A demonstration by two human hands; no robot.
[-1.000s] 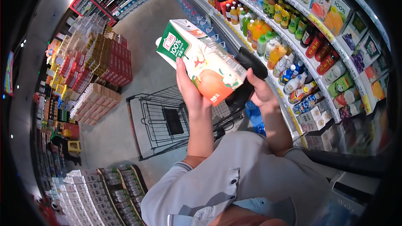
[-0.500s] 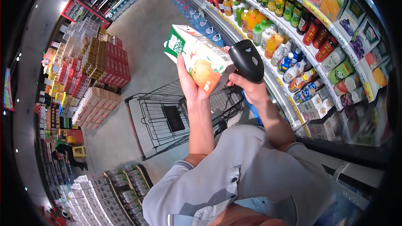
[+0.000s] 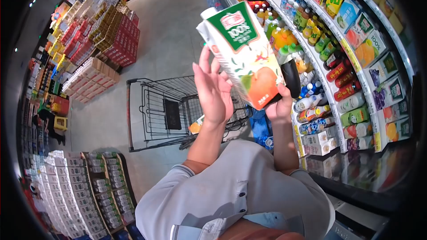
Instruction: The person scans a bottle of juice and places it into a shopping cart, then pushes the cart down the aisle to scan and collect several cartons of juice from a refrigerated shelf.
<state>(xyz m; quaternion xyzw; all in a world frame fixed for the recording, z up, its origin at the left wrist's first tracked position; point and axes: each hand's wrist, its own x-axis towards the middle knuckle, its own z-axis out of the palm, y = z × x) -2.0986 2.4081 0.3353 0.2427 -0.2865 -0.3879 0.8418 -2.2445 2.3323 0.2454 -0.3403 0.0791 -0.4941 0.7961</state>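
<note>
A white-and-green juice carton [image 3: 249, 60] with a peach-like fruit picture is tilted in front of me, its white cap at the upper left. My right hand [image 3: 280, 105] grips its bottom corner, thumb on the front face. The black handheld scanner [image 3: 291, 78] shows partly behind the carton, at the same hand; its handle is hidden. My left hand [image 3: 214, 95] is open beside the carton's left side, palm up and fingers apart, the fingertips close to the carton's edge.
A wire shopping cart [image 3: 153, 111] stands below my hands, with another carton [image 3: 196, 126] partly seen past my left forearm. Drink shelves [image 3: 331, 58] curve along the right. Stacked boxes [image 3: 118, 40] and a pallet of packs [image 3: 66, 191] are on the left. A person [image 3: 51, 124] is farther off.
The carton has turned its front toward me and passed from my left hand's grip into my right. My left hand has opened. The scanner has moved behind the carton, and the view has shifted.
</note>
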